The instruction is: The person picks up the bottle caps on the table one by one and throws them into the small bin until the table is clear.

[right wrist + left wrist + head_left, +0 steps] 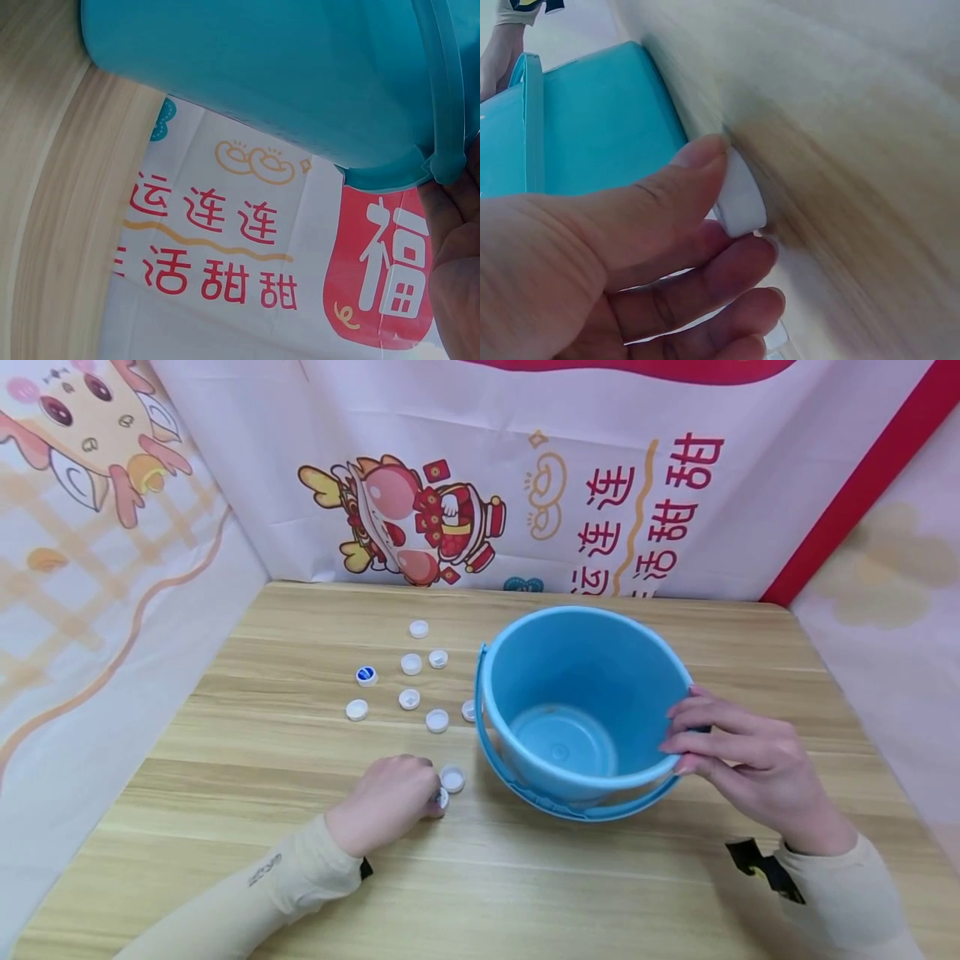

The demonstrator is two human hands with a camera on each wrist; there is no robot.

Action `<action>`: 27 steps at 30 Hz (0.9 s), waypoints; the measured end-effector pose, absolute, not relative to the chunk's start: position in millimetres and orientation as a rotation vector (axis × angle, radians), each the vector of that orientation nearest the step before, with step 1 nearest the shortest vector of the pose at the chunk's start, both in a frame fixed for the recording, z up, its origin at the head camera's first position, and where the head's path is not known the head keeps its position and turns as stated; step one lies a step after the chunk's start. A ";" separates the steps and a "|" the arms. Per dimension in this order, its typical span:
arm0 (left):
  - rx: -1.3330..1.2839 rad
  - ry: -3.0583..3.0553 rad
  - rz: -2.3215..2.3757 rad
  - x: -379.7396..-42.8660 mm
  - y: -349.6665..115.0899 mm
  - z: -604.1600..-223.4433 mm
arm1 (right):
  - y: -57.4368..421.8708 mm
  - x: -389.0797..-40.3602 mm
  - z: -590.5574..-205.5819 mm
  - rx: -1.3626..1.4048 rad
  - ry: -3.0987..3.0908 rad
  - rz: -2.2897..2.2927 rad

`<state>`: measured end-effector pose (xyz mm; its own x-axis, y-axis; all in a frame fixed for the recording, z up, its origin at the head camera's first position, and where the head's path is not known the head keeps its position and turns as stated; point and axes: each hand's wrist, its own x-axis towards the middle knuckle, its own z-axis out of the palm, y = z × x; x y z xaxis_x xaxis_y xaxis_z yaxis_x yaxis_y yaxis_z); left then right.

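Observation:
My left hand (388,802) pinches a white bottle cap (741,196) between thumb and fingers, low over the wooden table. In the left wrist view the cap is on edge, close to the tabletop or touching it; which, I cannot tell. Another white cap (452,778) lies flat just beyond those fingers. On the right, my right hand (757,760) grips the rim of a light blue bucket (585,656), thumb outside and fingers over the edge. The bucket stands on the table with its mouth tipped towards me, and no cap shows inside.
Several white caps (437,721) lie scattered left of the bucket, one with a blue face (366,675). The bucket's handle (585,815) hangs down along its near side. A printed cloth (450,443) hangs behind the wooden table (525,893).

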<state>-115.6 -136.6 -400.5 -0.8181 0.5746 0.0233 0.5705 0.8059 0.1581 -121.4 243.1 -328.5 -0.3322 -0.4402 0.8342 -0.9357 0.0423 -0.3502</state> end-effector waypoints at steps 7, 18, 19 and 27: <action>0.988 2.973 0.255 -116.6 -135.0 -398.0 | 244.6 -120.2 -327.6 1.379 -1.823 1.264; 0.848 2.910 0.312 -113.0 -146.3 -402.3 | 241.7 -120.9 -325.7 1.390 -1.845 1.218; 0.821 2.902 0.337 -111.7 -148.7 -400.4 | 241.5 -121.1 -325.7 1.390 -1.852 1.211; 0.784 2.959 0.561 -110.1 -164.4 -355.3 | 242.1 -120.8 -326.9 1.382 -1.843 1.205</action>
<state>-110.1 -164.4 -355.3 -0.8728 0.4840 0.0626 0.4734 0.8083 0.3502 -120.8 242.1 -326.9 -0.3323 -0.4605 0.8231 -0.9387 0.0765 -0.3362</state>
